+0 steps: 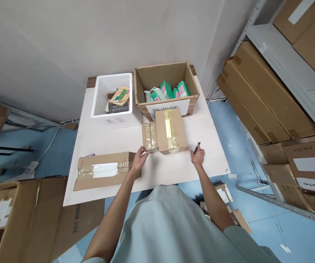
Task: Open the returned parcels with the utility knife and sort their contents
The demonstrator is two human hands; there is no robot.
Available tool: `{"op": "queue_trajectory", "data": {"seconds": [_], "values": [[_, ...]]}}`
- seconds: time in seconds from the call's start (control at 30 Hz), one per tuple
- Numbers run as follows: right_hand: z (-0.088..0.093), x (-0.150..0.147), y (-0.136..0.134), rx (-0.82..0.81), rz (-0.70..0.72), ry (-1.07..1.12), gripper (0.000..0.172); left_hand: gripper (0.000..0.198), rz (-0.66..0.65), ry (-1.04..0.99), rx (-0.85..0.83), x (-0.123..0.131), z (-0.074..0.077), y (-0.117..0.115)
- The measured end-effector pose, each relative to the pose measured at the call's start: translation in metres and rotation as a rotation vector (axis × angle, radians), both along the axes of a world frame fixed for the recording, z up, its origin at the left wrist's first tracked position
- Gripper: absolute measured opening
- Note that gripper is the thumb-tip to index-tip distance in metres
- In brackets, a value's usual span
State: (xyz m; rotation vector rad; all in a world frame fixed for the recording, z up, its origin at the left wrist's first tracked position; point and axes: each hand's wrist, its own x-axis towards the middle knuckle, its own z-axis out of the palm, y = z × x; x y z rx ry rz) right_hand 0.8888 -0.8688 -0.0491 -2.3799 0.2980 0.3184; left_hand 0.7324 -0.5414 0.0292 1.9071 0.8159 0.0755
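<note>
My left hand point(140, 159) has its fingers at the near left corner of a small cardboard box point(148, 137), with the thumb along its front. Clear tape wraps this box. Right beside it stands a larger taped cardboard box point(161, 128) with a pale label on top. In my right hand point(198, 157), to the right of the larger box, is a dark box cutter point(198, 145), pointing away from me. A long cardboard box point(86, 179) with a white label lies on the table point(157, 178) by my left wrist.
A white foam box point(98, 98) with packets and an open carton point(141, 87) with green-and-pink boxes stand at the table's back. Shelving point(272, 36) with cartons rises on the right. A large open carton point(26, 219) stands lower left; cardboard scraps point(239, 219) lie on the floor.
</note>
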Motion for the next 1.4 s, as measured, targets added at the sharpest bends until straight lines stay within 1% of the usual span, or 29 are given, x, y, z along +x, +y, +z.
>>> {"op": "queue_trajectory", "data": {"seconds": [0.03, 0.1, 0.17, 0.23, 0.27, 0.33, 0.4, 0.47, 0.5, 0.57, 0.63, 0.67, 0.73, 0.8, 0.87, 0.9, 1.0, 1.03, 1.1, 1.17, 1.23, 1.3, 1.4], "values": [[-0.004, -0.002, -0.004, -0.015, -0.039, 0.041, 0.076, 0.064, 0.029, -0.009, -0.039, -0.007, 0.004, -0.001], [-0.01, -0.006, -0.009, -0.006, -0.081, 0.08, 0.084, 0.067, 0.06, -0.053, -0.081, -0.023, 0.012, 0.003], [-0.014, -0.012, -0.011, 0.012, -0.093, 0.077, 0.087, 0.067, 0.052, -0.114, -0.048, -0.045, 0.022, 0.02], [-0.015, -0.02, -0.011, 0.033, -0.103, 0.066, 0.088, 0.068, 0.066, -0.164, 0.02, -0.07, 0.031, 0.049], [-0.014, -0.025, -0.011, 0.051, -0.115, 0.057, 0.088, 0.068, 0.094, -0.176, 0.084, -0.084, 0.034, 0.067], [-0.009, -0.041, -0.008, 0.097, -0.137, 0.029, 0.083, 0.063, 0.183, -0.171, 0.273, -0.116, 0.038, 0.108], [-0.001, -0.065, -0.001, 0.143, -0.147, -0.003, 0.073, 0.06, 0.244, -0.106, 0.417, -0.15, 0.038, 0.148], [0.012, -0.093, 0.009, 0.214, -0.152, -0.049, 0.063, 0.061, 0.304, -0.003, 0.456, -0.183, 0.033, 0.18], [0.02, -0.108, 0.016, 0.267, -0.161, -0.084, 0.059, 0.063, 0.331, 0.047, 0.439, -0.198, 0.029, 0.193], [0.038, -0.136, 0.034, 0.367, -0.184, -0.177, 0.054, 0.063, 0.359, 0.112, 0.349, -0.222, 0.021, 0.21], [0.059, -0.16, 0.058, 0.41, -0.171, -0.265, 0.05, 0.058, 0.347, 0.115, 0.244, -0.239, 0.014, 0.219], [0.07, -0.17, 0.072, 0.401, -0.137, -0.294, 0.05, 0.056, 0.334, 0.101, 0.205, -0.245, 0.011, 0.22], [0.09, -0.187, 0.102, 0.374, -0.026, -0.323, 0.05, 0.053, 0.303, 0.068, 0.158, -0.251, 0.008, 0.219], [0.11, -0.199, 0.135, 0.338, 0.126, -0.314, 0.053, 0.051, 0.261, 0.037, 0.122, -0.253, 0.006, 0.213], [0.13, -0.209, 0.167, 0.264, 0.333, -0.28, 0.054, 0.048, 0.187, -0.002, 0.072, -0.252, 0.006, 0.205], [0.14, -0.213, 0.184, 0.21, 0.471, -0.262, 0.054, 0.046, 0.146, -0.021, 0.048, -0.251, 0.007, 0.201], [0.171, -0.224, 0.234, -0.002, 0.921, -0.241, 0.049, 0.044, 0.067, -0.063, -0.015, -0.248, 0.011, 0.19], [0.18, -0.227, 0.25, -0.093, 1.047, -0.215, 0.049, 0.044, 0.052, -0.076, -0.032, -0.248, 0.013, 0.188], [0.196, -0.234, 0.28, -0.327, 1.232, -0.155, 0.051, 0.045, 0.019, -0.108, -0.046, -0.248, 0.018, 0.187], [0.207, -0.239, 0.306, -0.54, 1.355, -0.107, 0.053, 0.044, -0.033, -0.145, -0.034, -0.248, 0.021, 0.188], [0.213, -0.243, 0.325, -0.691, 1.434, -0.081, 0.054, 0.041, -0.082, -0.165, -0.017, -0.247, 0.022, 0.191], [0.215, -0.246, 0.34, -0.788, 1.487, -0.07, 0.054, 0.037, -0.106, -0.156, -0.015, -0.245, 0.02, 0.195], [0.217, -0.25, 0.355, -0.887, 1.538, -0.061, 0.053, 0.033, -0.102, -0.131, -0.032, -0.24, 0.014, 0.198]]}}
